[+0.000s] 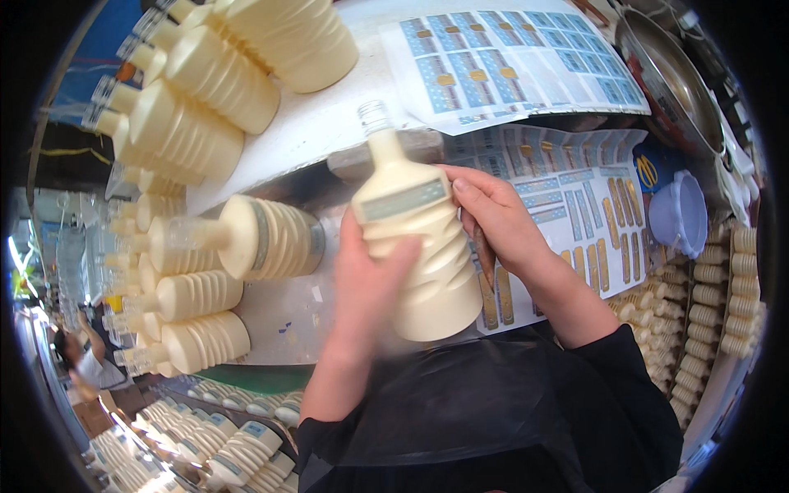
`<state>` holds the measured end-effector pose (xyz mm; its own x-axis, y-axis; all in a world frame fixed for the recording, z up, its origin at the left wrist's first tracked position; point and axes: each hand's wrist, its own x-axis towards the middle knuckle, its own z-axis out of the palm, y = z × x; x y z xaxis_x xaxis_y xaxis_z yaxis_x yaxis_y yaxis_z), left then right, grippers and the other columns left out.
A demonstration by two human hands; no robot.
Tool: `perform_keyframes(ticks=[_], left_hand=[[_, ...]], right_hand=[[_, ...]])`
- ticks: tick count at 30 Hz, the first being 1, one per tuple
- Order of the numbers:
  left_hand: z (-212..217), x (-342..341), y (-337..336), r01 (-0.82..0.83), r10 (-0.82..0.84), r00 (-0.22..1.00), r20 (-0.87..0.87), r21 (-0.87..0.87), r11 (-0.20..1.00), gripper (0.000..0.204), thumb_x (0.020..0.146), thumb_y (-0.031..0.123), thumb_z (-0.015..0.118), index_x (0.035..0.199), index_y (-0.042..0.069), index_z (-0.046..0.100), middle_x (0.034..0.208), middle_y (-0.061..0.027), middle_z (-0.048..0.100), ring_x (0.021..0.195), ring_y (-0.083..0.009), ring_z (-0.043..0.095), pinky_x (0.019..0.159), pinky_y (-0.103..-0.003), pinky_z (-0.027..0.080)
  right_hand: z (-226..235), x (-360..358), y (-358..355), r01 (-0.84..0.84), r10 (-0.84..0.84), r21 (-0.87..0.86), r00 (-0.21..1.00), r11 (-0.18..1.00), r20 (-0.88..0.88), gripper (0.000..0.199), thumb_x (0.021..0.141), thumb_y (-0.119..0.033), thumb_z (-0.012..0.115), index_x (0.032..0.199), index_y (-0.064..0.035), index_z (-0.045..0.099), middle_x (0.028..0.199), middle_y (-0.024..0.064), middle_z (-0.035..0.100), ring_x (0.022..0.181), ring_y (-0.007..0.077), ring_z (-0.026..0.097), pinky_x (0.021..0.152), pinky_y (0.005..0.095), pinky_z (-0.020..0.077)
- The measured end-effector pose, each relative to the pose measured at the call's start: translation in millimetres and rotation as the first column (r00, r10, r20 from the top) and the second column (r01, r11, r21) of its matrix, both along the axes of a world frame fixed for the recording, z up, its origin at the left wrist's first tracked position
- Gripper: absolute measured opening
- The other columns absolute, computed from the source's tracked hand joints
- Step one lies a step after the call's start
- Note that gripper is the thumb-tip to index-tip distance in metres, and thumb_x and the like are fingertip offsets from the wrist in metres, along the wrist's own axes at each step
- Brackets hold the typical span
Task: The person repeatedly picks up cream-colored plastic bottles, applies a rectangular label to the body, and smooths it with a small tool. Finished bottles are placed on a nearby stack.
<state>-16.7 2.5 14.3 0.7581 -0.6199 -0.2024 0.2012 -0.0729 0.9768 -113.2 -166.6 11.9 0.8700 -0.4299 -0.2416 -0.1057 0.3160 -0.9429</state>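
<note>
A cream bottle (pixel 434 283) with wavy ridges and a clear neck stands slightly tilted before me. My left hand (pixel 366 275), somewhat blurred, wraps round its left side with the thumb across the front. Across the bottle's shoulder runs a grey-blue label (pixel 403 200). The fingertips of my right hand (pixel 497 215) touch the label's right end. Those fingers also hold a thin brown pointed tool (pixel 484 261), its tip hanging down; its exact kind is unclear. Left of my hands, a similar bottle (pixel 275 238) with a label band lies on the work surface.
Unlabelled cream bottles (pixel 201 74) cluster at the left and far left. Printed label sheets (pixel 526 66) lie at the back, with a partly used sheet (pixel 567 214) nearer right. A lilac bucket (pixel 678 214) and metal basin (pixel 670 74) stand right; rows of bottles (pixel 234 456) fill lower left.
</note>
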Motion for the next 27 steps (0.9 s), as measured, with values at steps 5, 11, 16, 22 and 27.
perform_keyframes(ticks=[5, 11, 16, 22, 27], left_hand=[[16, -4, -2, -0.022, 0.004, 0.983, 0.182, 0.098, 0.995, 0.071, 0.086, 0.020, 0.080, 0.146, 0.002, 0.046, 0.123, -0.0168, 0.072, 0.111, -0.0246, 0.072, 0.095, -0.037, 0.056], [12, -2, -1, -0.016, -0.003, 0.979, 0.205, 0.087, 0.996, 0.071, 0.087, 0.021, 0.080, 0.146, 0.003, 0.045, 0.124, -0.0169, 0.070, 0.111, -0.0244, 0.071, 0.095, -0.037, 0.056], [-11, 4, 4, -0.060, 0.034, 0.991, -0.131, -0.195, 0.979, 0.059, 0.100, 0.019, 0.065, 0.151, 0.005, 0.038, 0.134, -0.0136, 0.062, 0.113, -0.0225, 0.066, 0.097, -0.036, 0.054], [-13, 17, -3, -0.133, 0.077, 0.977, -0.198, -0.287, 0.949, 0.033, 0.111, 0.023, 0.049, 0.139, 0.006, 0.045, 0.132, -0.0094, 0.056, 0.118, -0.0151, 0.056, 0.102, -0.031, 0.047], [-17, 18, -8, -0.150, 0.105, 0.980, -0.168, -0.286, 0.946, 0.028, 0.110, 0.019, 0.053, 0.133, 0.004, 0.048, 0.128, -0.0079, 0.056, 0.116, -0.0135, 0.054, 0.103, -0.030, 0.046]], right_hand=[[-4, 1, 2, -0.008, 0.008, 0.038, 1.000, 0.999, -0.023, 0.040, 0.109, -0.025, 0.052, 0.138, 0.0015, 0.062, 0.115, 0.0056, 0.071, 0.098, 0.0084, 0.063, 0.088, 0.0254, 0.0511], [-6, 0, -1, -0.015, 0.014, -0.017, 0.999, 1.000, -0.045, 0.039, 0.108, -0.024, 0.051, 0.137, 0.0001, 0.062, 0.094, -0.0019, 0.068, 0.069, 0.0014, 0.051, 0.064, 0.0204, 0.0451], [13, 2, 4, 0.020, -0.039, -0.208, 0.996, 0.978, -0.086, 0.039, 0.110, -0.027, 0.048, 0.136, -0.0015, 0.060, 0.082, -0.0012, 0.060, 0.057, 0.0027, 0.048, 0.050, 0.0196, 0.0396], [5, 12, 2, 0.004, -0.022, -0.235, 0.997, 0.972, -0.071, 0.039, 0.101, -0.032, 0.065, 0.126, -0.0024, 0.059, 0.095, 0.0073, 0.067, 0.086, 0.0117, 0.061, 0.077, 0.0289, 0.0495], [1, 17, 3, 0.016, -0.034, -0.278, 0.998, 0.960, -0.061, 0.039, 0.098, -0.032, 0.070, 0.121, -0.0027, 0.059, 0.091, 0.0075, 0.067, 0.086, 0.0129, 0.062, 0.079, 0.0304, 0.0509]])
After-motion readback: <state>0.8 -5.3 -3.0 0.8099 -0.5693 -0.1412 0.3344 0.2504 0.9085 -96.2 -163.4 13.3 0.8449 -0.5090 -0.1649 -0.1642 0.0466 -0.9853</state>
